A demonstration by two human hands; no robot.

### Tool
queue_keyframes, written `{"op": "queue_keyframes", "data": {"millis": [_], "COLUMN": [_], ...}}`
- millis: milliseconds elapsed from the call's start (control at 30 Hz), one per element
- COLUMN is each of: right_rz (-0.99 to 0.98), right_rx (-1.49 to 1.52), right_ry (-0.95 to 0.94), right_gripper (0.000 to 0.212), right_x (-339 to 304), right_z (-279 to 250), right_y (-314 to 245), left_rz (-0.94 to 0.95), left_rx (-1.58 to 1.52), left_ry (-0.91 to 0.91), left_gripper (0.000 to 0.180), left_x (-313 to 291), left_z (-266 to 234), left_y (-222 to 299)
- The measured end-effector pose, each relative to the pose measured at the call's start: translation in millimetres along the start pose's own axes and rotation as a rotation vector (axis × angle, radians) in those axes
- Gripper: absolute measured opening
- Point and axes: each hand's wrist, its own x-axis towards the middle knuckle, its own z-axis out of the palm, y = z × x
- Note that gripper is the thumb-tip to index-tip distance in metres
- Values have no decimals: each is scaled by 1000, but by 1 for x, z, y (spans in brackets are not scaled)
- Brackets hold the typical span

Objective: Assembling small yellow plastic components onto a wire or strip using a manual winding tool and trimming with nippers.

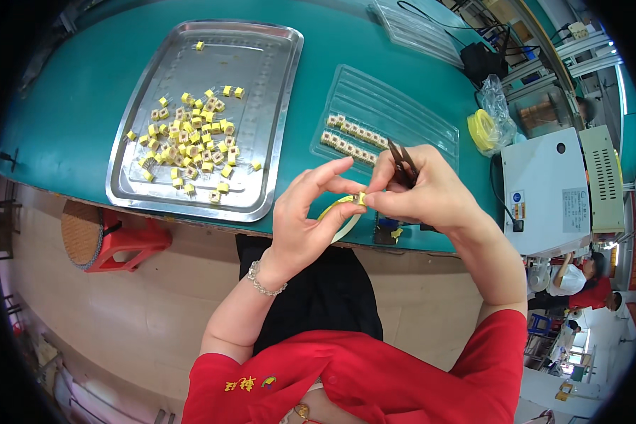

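Observation:
My left hand (300, 208) and my right hand (431, 191) meet above the front edge of the green table. Between their fingertips they pinch a small yellow-taped coil part (361, 198). A strip of yellow tape (334, 205) curves beside the left fingers, and a paler band hangs under it. Dark tweezers (401, 161) are tucked in my right hand, tips pointing up and away from the part. To the left, a metal tray (251, 63) carries a loose heap of similar yellow parts (194, 141) with thin wire pins.
Behind my hands lies a clear plastic tray (410, 113) with two rows of parts (357, 134). Yellow rolls (481, 131) and a plastic bag stand at the right, near a white machine (544, 191). A small dark block (386, 230) sits at the table edge; a red stool (131, 240) is below.

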Motion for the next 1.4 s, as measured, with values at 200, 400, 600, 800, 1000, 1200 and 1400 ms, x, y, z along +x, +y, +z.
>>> {"op": "queue_keyframes", "data": {"millis": [200, 400, 600, 800, 1000, 1200, 1400], "right_rz": [-87, -277, -460, -348, -498, -488, -681], "right_rx": [-103, -56, -368, -160, -273, -144, -324], "right_ry": [2, 598, 514, 558, 612, 728, 813], "right_gripper": [12, 10, 14, 17, 23, 22, 18], "right_x": [0, -49, -89, -119, -126, -137, -82], "right_z": [-3, -33, -30, 3, 6, -18, -55], "right_y": [8, 49, 150, 151, 140, 114, 105], "left_rz": [6, -74, -384, -79, -39, -51, -29], "left_rx": [18, 34, -353, 118, 226, 315, 362], "left_ry": [-77, -45, -101, 9, 46, 27, 28], "left_gripper": [56, 51, 42, 42, 41, 43, 41], "left_x": [-2, -29, -64, -98, -96, -97, -93], "left_z": [-4, -3, 2, 21, 23, 21, 26], "left_y": [-1, -1, 0, 24, 19, 19, 19]}}
